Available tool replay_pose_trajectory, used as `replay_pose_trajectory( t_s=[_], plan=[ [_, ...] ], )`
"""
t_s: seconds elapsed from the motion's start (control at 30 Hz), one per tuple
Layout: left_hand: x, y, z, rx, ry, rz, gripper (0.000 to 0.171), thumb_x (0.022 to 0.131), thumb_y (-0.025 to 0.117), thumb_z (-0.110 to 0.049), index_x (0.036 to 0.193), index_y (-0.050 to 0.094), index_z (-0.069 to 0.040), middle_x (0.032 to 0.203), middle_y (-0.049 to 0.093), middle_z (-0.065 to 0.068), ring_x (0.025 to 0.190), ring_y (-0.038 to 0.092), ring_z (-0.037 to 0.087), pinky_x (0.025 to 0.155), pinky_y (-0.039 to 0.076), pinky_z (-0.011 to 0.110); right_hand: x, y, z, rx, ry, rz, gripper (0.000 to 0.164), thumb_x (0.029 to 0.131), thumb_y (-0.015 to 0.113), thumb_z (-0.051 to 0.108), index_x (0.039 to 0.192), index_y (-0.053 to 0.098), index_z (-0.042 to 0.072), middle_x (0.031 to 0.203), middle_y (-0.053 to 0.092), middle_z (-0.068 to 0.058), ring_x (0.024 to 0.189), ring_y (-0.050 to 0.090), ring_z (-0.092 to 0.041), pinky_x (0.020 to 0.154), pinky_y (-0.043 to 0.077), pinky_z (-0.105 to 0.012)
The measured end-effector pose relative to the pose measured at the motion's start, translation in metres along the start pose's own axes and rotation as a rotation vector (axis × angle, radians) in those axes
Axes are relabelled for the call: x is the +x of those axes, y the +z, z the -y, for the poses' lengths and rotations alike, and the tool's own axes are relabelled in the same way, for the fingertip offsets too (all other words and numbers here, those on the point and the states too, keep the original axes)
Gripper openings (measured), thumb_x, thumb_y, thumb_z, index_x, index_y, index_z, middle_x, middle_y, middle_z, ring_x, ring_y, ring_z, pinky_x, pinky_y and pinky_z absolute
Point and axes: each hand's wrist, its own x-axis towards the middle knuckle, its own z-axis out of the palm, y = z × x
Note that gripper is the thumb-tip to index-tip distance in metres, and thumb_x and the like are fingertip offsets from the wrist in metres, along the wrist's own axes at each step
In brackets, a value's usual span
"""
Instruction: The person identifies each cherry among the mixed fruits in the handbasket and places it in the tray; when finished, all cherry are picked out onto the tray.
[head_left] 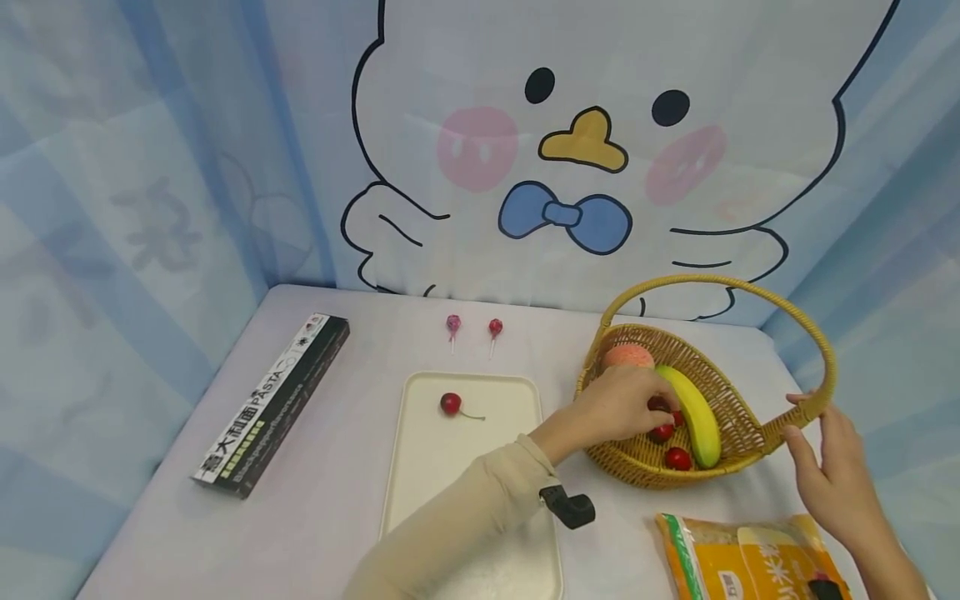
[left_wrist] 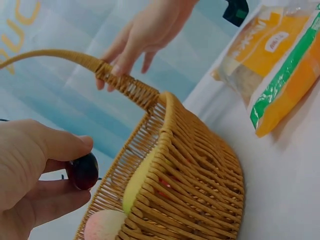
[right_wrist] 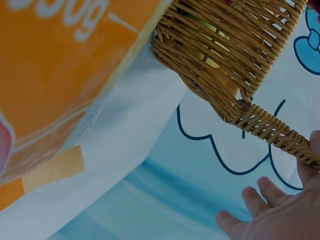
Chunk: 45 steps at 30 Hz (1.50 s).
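My left hand (head_left: pixel 626 402) pinches a dark red cherry (left_wrist: pixel 84 171) between thumb and fingers, over the wicker basket (head_left: pixel 637 475). Inside the basket lie a yellow-green banana (head_left: pixel 696 417), a pinkish peach-like fruit (head_left: pixel 628 356) and red cherries (head_left: pixel 678 458), some partly hidden by the hand. At the basket's right side, my right hand (head_left: pixel 832 483) holds the lower end of the arched handle (head_left: pixel 817 350) between thumb and fingers. Its other fingers stick out in the right wrist view. A single cherry with a stem (head_left: pixel 451 404) rests on the cream tray (head_left: pixel 420 442).
Two lollipops (head_left: pixel 453 323) lie behind the tray. A dark pasta box (head_left: pixel 277 400) lies at an angle on the left. In front of the basket is an orange bag (head_left: pixel 750 550) with a green stripe. Printed curtains surround the white table (head_left: pixel 315 525).
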Motion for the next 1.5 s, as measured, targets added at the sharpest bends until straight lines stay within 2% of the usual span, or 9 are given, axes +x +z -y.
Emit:
replay_pose_trajectory(
  t_s=[0.17, 0.43, 0.7, 0.8, 0.93, 1.03, 1.27, 1.37, 1.5],
  plan=[
    [-0.005, -0.008, -0.004, -0.003, 0.035, -0.032, 0.018, 0.101, 0.075, -0.032, 0.119, 0.079, -0.028, 0.113, 0.075, -0.019, 0.092, 0.058, -0.008, 0.078, 0.044, 0.002, 0.001, 0.000, 0.000, 0.003, 0.008, 0.004, 0.044, 0.112, 0.044, 0.005, 0.153, 0.038, -0.009, 0.146, 0.038, -0.043, 0.142, 0.025, -0.070, 0.118, 0.007, -0.088],
    [-0.014, -0.017, -0.002, -0.019, 0.045, -0.080, 0.020, 0.101, 0.075, -0.029, 0.120, 0.079, -0.026, 0.117, 0.075, -0.017, 0.104, 0.063, -0.006, 0.091, 0.046, 0.002, 0.001, 0.002, -0.003, 0.009, 0.008, 0.005, 0.044, 0.111, 0.044, 0.005, 0.153, 0.039, -0.009, 0.147, 0.038, -0.043, 0.142, 0.025, -0.069, 0.119, 0.006, -0.088],
    [-0.023, -0.025, 0.002, -0.021, 0.102, -0.137, 0.019, 0.101, 0.074, -0.024, 0.119, 0.079, -0.022, 0.111, 0.075, -0.013, 0.091, 0.060, -0.004, 0.077, 0.044, 0.001, 0.002, 0.000, -0.005, 0.020, -0.018, -0.019, 0.044, 0.111, 0.043, 0.002, 0.152, 0.039, -0.011, 0.144, 0.040, -0.043, 0.146, 0.024, -0.064, 0.123, 0.006, -0.085],
    [-0.028, -0.029, 0.003, -0.023, 0.115, -0.150, 0.018, 0.101, 0.075, -0.024, 0.119, 0.079, -0.021, 0.110, 0.075, -0.013, 0.091, 0.060, -0.002, 0.079, 0.044, 0.001, 0.002, 0.000, -0.005, 0.017, -0.027, -0.029, 0.043, 0.110, 0.044, 0.001, 0.151, 0.040, -0.012, 0.143, 0.040, -0.044, 0.146, 0.025, -0.064, 0.124, 0.006, -0.083],
    [-0.037, -0.033, 0.007, -0.011, 0.107, -0.166, 0.018, 0.102, 0.074, -0.026, 0.119, 0.078, -0.023, 0.119, 0.076, -0.013, 0.104, 0.065, -0.001, 0.094, 0.047, 0.003, 0.002, 0.001, -0.002, 0.013, -0.020, -0.029, 0.044, 0.110, 0.043, 0.000, 0.151, 0.039, -0.012, 0.144, 0.039, -0.046, 0.145, 0.025, -0.068, 0.124, 0.005, -0.083],
    [-0.046, -0.035, 0.012, 0.007, 0.091, -0.189, 0.018, 0.102, 0.074, -0.025, 0.119, 0.078, -0.023, 0.123, 0.076, -0.013, 0.110, 0.067, 0.001, 0.100, 0.048, 0.006, 0.001, 0.002, 0.000, 0.012, -0.011, -0.025, 0.044, 0.110, 0.043, -0.001, 0.151, 0.039, -0.012, 0.145, 0.037, -0.047, 0.145, 0.024, -0.070, 0.123, 0.004, -0.084],
    [-0.067, -0.038, 0.021, 0.052, 0.101, -0.239, 0.016, 0.102, 0.074, -0.023, 0.117, 0.077, -0.021, 0.119, 0.074, -0.011, 0.100, 0.065, 0.001, 0.089, 0.048, 0.004, 0.000, 0.003, 0.005, 0.011, 0.003, -0.016, 0.043, 0.110, 0.042, -0.001, 0.152, 0.038, -0.012, 0.145, 0.037, -0.047, 0.145, 0.023, -0.070, 0.123, 0.004, -0.084],
    [-0.075, -0.039, 0.022, 0.072, 0.101, -0.263, 0.016, 0.102, 0.074, -0.022, 0.117, 0.077, -0.020, 0.120, 0.074, -0.010, 0.102, 0.066, 0.002, 0.091, 0.049, 0.004, 0.001, 0.003, 0.002, 0.009, 0.003, -0.023, 0.043, 0.111, 0.041, 0.000, 0.152, 0.038, -0.012, 0.145, 0.038, -0.047, 0.145, 0.024, -0.070, 0.123, 0.005, -0.085],
    [-0.085, -0.043, 0.026, 0.099, 0.087, -0.289, 0.018, 0.102, 0.074, -0.022, 0.119, 0.077, -0.019, 0.125, 0.075, -0.009, 0.111, 0.069, 0.003, 0.098, 0.050, 0.005, 0.001, 0.006, -0.002, 0.005, -0.011, -0.035, 0.042, 0.111, 0.042, 0.002, 0.151, 0.040, -0.011, 0.144, 0.039, -0.046, 0.144, 0.026, -0.069, 0.123, 0.006, -0.084]
  ],
)
